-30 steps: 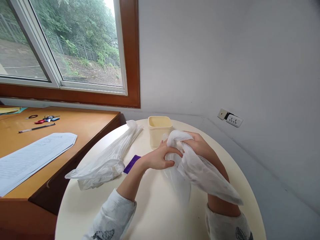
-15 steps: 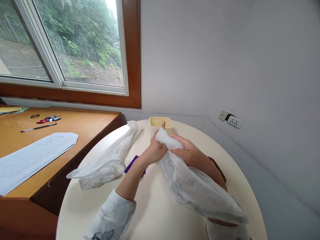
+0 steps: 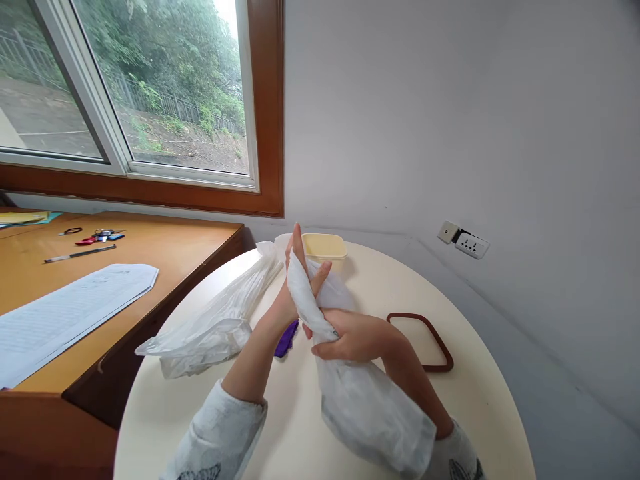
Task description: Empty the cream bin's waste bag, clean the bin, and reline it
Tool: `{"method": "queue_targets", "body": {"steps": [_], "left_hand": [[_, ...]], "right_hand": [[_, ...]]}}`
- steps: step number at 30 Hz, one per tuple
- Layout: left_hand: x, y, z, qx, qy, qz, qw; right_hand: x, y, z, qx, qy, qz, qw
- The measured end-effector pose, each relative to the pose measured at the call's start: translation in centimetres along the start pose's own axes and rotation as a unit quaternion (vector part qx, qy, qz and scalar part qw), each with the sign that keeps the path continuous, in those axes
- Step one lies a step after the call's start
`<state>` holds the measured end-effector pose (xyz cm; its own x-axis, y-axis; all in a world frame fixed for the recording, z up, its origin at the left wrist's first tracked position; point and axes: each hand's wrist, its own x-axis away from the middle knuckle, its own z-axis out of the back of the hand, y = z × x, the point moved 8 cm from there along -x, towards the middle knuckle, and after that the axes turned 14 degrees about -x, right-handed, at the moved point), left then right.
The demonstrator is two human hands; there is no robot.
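A white plastic bag (image 3: 370, 407) is bunched between my two hands above the round table, its loose end hanging toward me on the right. My left hand (image 3: 295, 287) has its fingers pointing up and away, and a twisted part of the bag lies between its thumb and fingers. Lower down, my right hand (image 3: 350, 333) is closed round the gathered bag. A second white plastic bag (image 3: 215, 327) lies lengthwise on the table, left of my left forearm. Partly hidden behind that forearm is a purple item (image 3: 287, 339).
Behind my hands stands a pale yellow container (image 3: 325, 247). A brown rounded frame (image 3: 443, 350) lies on the white table (image 3: 480, 407) at the right. On the wooden desk (image 3: 190, 247) are papers (image 3: 85, 313), a pen (image 3: 80, 254) and keys (image 3: 103, 236).
The bag's twisted part has swung from level to steep. My right hand has moved lower and toward me, uncovering the brown frame, while my left hand has shifted left.
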<state>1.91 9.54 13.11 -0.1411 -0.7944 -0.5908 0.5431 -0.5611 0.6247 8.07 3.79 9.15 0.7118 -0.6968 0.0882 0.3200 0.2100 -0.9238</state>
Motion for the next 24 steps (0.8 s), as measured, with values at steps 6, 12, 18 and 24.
{"method": "queue_targets", "body": {"steps": [6,12,18,24], "left_hand": [[0.5,0.8,0.7,0.043,0.029,-0.020,0.998],[0.7,1.7,1.2,0.093,0.033,-0.070,0.993],[0.6,2.2,1.6,0.182,0.043,-0.084,0.979],[0.1,1.7,0.6,0.267,0.003,-0.061,0.962]], "right_hand": [[-1.8,1.9,-1.9,-0.014,-0.067,0.005,0.998],[-2.4,1.5,-2.1,-0.055,-0.036,0.059,0.996],[-2.4,0.5,-1.4,0.019,0.048,0.090,0.995],[-1.9,-0.9,-0.2,0.086,0.138,0.129,0.978]]}}
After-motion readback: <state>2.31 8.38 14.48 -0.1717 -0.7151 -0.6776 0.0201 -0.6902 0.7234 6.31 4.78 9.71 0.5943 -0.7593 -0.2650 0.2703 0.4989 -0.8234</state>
